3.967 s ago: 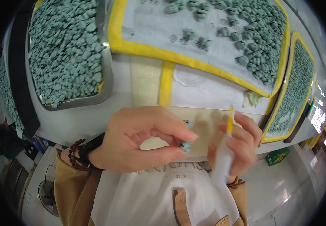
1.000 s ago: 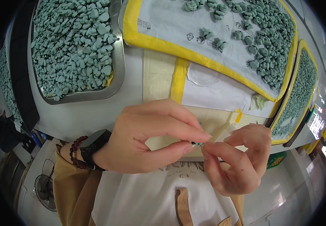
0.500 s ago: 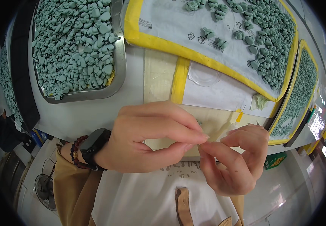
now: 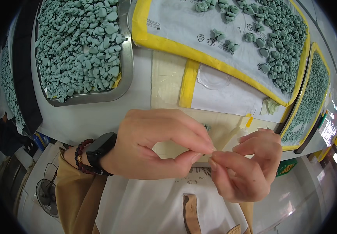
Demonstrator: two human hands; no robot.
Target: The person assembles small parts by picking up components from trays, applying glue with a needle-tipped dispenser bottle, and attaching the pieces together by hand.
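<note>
Left hand (image 4: 156, 144): thumb and forefinger pinched together, tips touching the right hand's fingertips; whatever sits between them is too small or hidden to tell.
Right hand (image 4: 246, 167): fingers curled, thumb and forefinger pressed shut against the left tips.
Wrist: black watch (image 4: 100, 150) and dark bead bracelet (image 4: 80, 156).
Table (image 4: 98, 117): steel tray (image 4: 126, 66) heaped with green pieces (image 4: 78, 43); yellow-edged mat (image 4: 164, 43) with more pieces, far right.
</note>
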